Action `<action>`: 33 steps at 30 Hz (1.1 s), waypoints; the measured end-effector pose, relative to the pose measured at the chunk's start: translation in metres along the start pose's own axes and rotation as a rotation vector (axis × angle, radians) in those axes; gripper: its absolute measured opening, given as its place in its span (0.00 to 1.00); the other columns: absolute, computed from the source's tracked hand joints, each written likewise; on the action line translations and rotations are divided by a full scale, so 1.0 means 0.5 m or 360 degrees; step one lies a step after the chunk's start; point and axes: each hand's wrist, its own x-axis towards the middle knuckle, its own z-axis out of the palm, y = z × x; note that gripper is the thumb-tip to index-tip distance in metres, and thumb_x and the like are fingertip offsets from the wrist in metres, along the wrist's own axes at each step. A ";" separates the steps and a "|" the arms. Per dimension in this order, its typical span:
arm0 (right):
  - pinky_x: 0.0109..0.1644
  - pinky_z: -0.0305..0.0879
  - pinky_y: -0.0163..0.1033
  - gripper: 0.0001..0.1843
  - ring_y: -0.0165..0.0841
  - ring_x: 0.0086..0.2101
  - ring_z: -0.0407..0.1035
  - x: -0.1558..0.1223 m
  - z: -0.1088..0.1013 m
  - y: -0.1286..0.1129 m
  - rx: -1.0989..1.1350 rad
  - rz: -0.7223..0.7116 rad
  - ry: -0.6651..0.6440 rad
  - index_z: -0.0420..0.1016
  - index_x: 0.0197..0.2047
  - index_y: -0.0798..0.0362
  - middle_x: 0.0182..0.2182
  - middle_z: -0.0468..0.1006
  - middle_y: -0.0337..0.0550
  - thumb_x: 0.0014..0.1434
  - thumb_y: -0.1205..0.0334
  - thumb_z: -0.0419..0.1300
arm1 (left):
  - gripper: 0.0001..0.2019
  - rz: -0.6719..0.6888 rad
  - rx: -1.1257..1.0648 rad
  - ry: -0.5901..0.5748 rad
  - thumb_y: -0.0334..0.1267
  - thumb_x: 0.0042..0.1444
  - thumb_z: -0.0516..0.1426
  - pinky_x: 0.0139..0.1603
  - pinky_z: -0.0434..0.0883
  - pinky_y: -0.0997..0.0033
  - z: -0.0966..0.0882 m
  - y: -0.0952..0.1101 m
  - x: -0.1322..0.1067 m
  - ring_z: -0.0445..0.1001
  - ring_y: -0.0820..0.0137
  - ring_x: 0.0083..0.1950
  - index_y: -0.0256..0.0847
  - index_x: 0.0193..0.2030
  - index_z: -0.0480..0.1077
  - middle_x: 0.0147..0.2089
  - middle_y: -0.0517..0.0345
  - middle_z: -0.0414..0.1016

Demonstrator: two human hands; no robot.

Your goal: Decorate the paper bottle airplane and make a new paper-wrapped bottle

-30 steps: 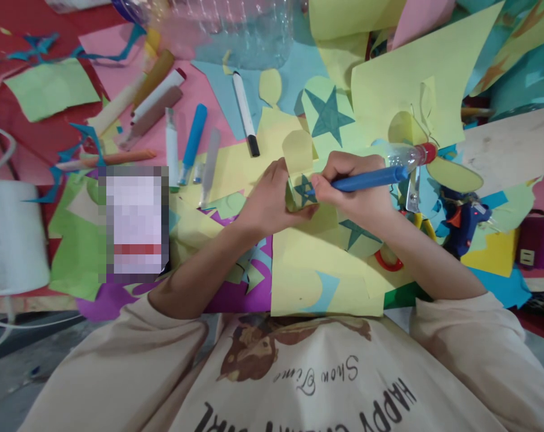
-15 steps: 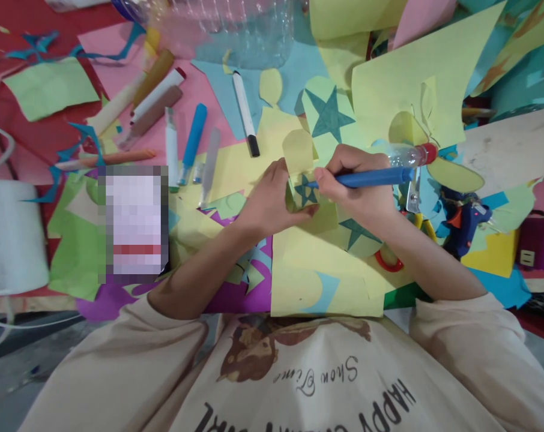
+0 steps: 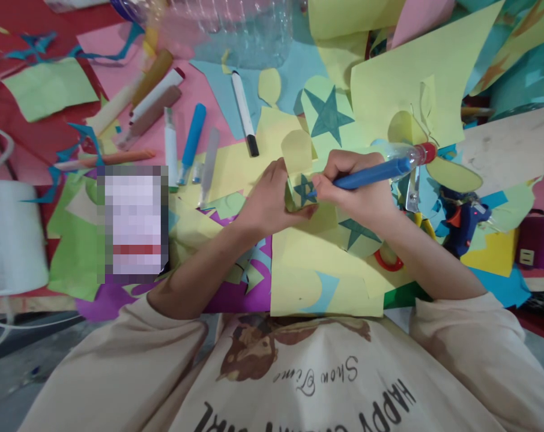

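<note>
My right hand (image 3: 357,189) is closed round a blue marker (image 3: 373,174), whose tip rests on a blue star drawn on a small green paper piece (image 3: 304,191). With fingers pressed down, my left hand (image 3: 269,201) holds that paper piece in place from the left. Under both hands lies a yellow sheet (image 3: 317,270). Another green piece with a star (image 3: 357,234) lies just below my right hand, and a bigger star piece (image 3: 328,114) sits above.
Several markers (image 3: 193,141) and a white pen with a black cap (image 3: 245,120) lie at upper left. A clear plastic bottle (image 3: 236,30) stands at the top. A small bottle with paper blades (image 3: 416,157), scissors (image 3: 391,258) and a blue glue gun (image 3: 463,219) sit at right. Coloured paper scraps are all around.
The marker's tip has shifted a little over the star, up and then back down. My left hand has stayed on the paper piece.
</note>
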 end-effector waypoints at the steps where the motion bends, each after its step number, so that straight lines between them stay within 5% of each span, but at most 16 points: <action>1: 0.24 0.54 0.35 0.20 0.24 0.20 0.52 0.002 -0.001 -0.001 0.0032 -0.0005 0.0023 0.51 0.21 0.48 0.17 0.57 0.31 0.57 0.65 0.59 | 0.30 0.0010 0.0011 0.0006 0.45 0.45 0.66 0.54 0.74 0.53 0.001 -0.001 0.000 0.73 0.52 0.55 0.42 0.53 0.61 0.50 0.51 0.71; 6: 0.25 0.56 0.36 0.20 0.25 0.21 0.58 0.004 -0.002 -0.003 0.0013 0.0023 0.0082 0.52 0.21 0.48 0.17 0.60 0.31 0.59 0.65 0.58 | 0.32 0.0056 0.0042 0.0028 0.46 0.46 0.65 0.54 0.73 0.53 0.006 -0.008 -0.001 0.74 0.51 0.56 0.42 0.55 0.58 0.51 0.50 0.71; 18: 0.24 0.53 0.36 0.21 0.24 0.21 0.49 -0.002 0.000 0.003 -0.0025 -0.0079 0.0012 0.51 0.21 0.48 0.18 0.55 0.31 0.57 0.67 0.60 | 0.28 0.0035 0.0014 0.0016 0.43 0.44 0.66 0.52 0.74 0.53 0.001 -0.003 0.001 0.74 0.53 0.53 0.42 0.51 0.61 0.48 0.52 0.71; 33: 0.23 0.53 0.36 0.20 0.25 0.19 0.55 0.005 -0.003 -0.001 0.0026 -0.0069 0.0081 0.50 0.21 0.48 0.17 0.60 0.31 0.58 0.68 0.57 | 0.32 0.0003 0.0030 0.0004 0.44 0.44 0.67 0.52 0.74 0.53 0.003 -0.006 0.000 0.74 0.52 0.54 0.43 0.54 0.60 0.50 0.52 0.71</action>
